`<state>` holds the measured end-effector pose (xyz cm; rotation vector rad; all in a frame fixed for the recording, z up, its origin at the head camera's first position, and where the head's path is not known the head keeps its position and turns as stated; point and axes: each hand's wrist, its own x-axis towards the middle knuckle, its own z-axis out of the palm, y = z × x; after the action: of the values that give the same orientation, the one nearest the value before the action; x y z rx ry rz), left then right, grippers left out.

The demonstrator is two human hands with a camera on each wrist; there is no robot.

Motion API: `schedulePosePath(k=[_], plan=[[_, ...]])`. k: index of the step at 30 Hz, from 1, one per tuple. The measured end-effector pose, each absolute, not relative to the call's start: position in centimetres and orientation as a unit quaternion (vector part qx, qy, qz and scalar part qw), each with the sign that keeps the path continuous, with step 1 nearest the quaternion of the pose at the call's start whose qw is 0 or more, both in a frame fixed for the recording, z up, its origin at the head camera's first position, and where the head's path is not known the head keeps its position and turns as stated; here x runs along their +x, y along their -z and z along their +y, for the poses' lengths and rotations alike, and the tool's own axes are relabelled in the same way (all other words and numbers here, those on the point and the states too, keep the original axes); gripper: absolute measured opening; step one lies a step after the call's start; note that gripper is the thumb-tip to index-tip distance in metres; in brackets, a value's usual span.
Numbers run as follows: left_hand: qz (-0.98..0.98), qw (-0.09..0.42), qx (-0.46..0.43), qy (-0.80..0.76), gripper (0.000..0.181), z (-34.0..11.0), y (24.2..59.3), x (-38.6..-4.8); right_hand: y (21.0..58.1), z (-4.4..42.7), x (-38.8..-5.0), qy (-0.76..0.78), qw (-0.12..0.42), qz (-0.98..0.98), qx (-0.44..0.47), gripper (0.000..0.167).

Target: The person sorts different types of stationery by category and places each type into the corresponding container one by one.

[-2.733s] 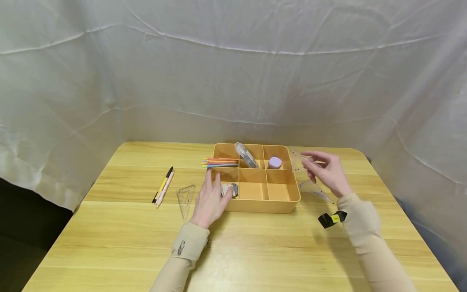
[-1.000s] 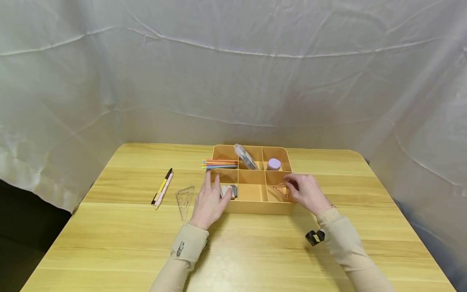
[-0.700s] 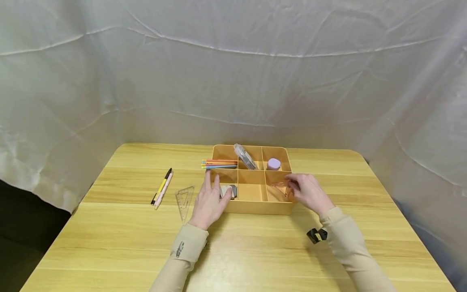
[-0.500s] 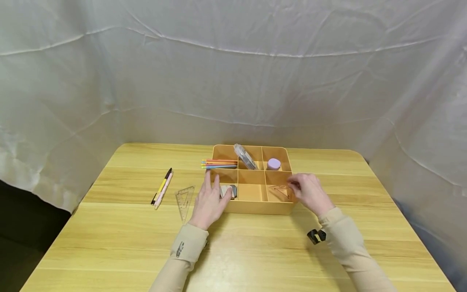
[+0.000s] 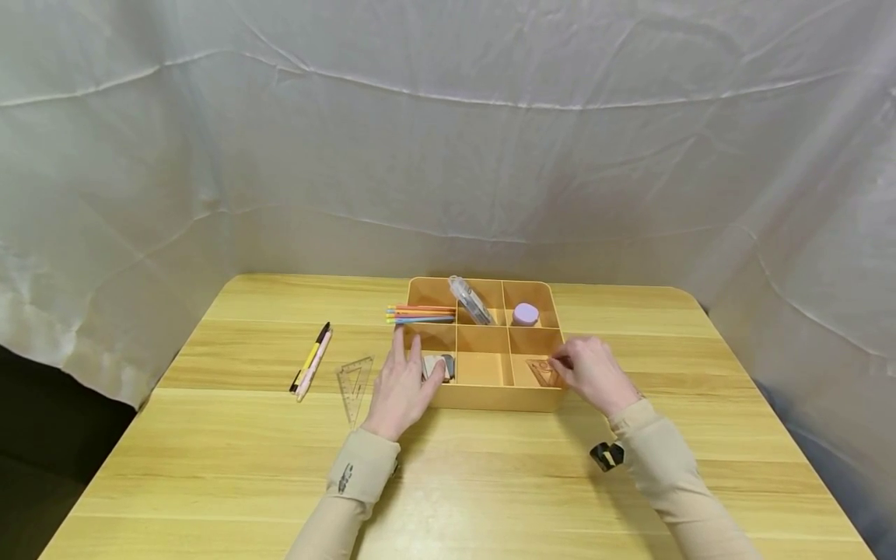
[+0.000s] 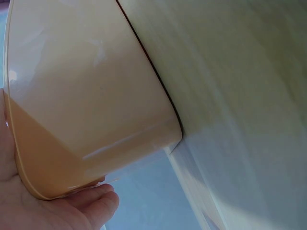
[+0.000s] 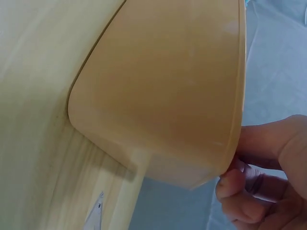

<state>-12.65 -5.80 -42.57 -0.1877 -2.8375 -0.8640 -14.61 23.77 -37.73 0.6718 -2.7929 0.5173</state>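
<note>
An orange desk organizer (image 5: 493, 400) with several compartments stands in the middle of the table. My left hand (image 5: 403, 385) holds its front left corner, thumb over the front rim and fingers along the left wall. Pale and grey erasers (image 5: 435, 367) lie in the compartment beside that thumb. At the right rim, my right hand (image 5: 591, 372) pinches a clear set square (image 5: 540, 372), which is tilted inside the front right compartment. Its fingertips bend over the rim in the right wrist view, where the set square is hidden behind the wall (image 7: 163, 86).
Pencils (image 5: 421, 314), a clear pouch (image 5: 470, 300) and a lilac round item (image 5: 525, 315) occupy the back compartments. Left of the organizer lie two pens (image 5: 312, 362) and another set square (image 5: 353, 386). One more clear piece (image 7: 95, 216) lies on the table to the right.
My right hand has brought the set square from beyond the right side into the front right compartment, then lowered and turned it there. My left hand stays put.
</note>
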Motion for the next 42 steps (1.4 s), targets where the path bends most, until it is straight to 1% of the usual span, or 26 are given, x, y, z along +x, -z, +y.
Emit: schedulePosePath(k=[6, 15, 18, 21, 23, 25, 29, 31, 34, 38, 40, 42], plan=[[-0.952, 0.081, -0.062, 0.29, 0.075, -5.8, 42.5, -12.6, 37.9, 23.8, -14.5, -0.166, 0.118, -0.956, 0.21, 0.009], [-0.951, 0.082, -0.06, 0.292, 0.075, -5.7, 42.5, -12.6, 38.2, 24.5, -14.6, -0.177, 0.13, -0.954, 0.204, 0.005], [-0.951, 0.086, -0.06, 0.291, 0.075, -5.7, 42.6, -12.7, 38.5, 25.0, -14.5, -0.203, 0.156, -0.946, 0.197, 0.005], [-0.951, 0.087, -0.06, 0.291, 0.074, -5.7, 42.6, -12.7, 38.9, 25.7, -14.4, -0.256, 0.199, -0.929, 0.18, 0.006], [-0.951, 0.087, -0.06, 0.291, 0.074, -5.7, 42.6, -12.7, 39.4, 26.5, -14.2, -0.305, 0.218, -0.914, 0.154, 0.011], [-0.951, 0.087, -0.061, 0.29, 0.074, -5.7, 42.6, -12.7, 39.9, 27.5, -14.0, -0.352, 0.217, -0.904, 0.113, 0.018], [-0.951, 0.086, -0.06, 0.289, 0.074, -5.7, 42.6, -12.7, 41.2, 29.7, -13.7, -0.395, 0.174, -0.902, 0.02, 0.039], [-0.951, 0.086, -0.059, 0.29, 0.075, -5.7, 42.6, -12.7, 41.9, 30.7, -13.6, -0.38, 0.142, -0.914, -0.005, 0.043], [-0.951, 0.086, -0.059, 0.29, 0.075, -5.7, 42.6, -12.7, 43.1, 32.2, -13.7, -0.349, 0.084, -0.933, -0.017, 0.045], [-0.951, 0.087, -0.06, 0.29, 0.075, -5.7, 42.6, -12.7, 44.1, 33.6, -13.9, -0.344, -0.008, -0.938, -0.049, 0.062], [-0.951, 0.086, -0.06, 0.291, 0.075, -5.7, 42.6, -12.7, 44.4, 34.1, -14.0, -0.347, -0.033, -0.936, -0.056, 0.069], [-0.951, 0.085, -0.06, 0.292, 0.075, -5.6, 42.6, -12.7, 44.5, 34.6, -14.3, -0.354, -0.044, -0.933, -0.052, 0.072]])
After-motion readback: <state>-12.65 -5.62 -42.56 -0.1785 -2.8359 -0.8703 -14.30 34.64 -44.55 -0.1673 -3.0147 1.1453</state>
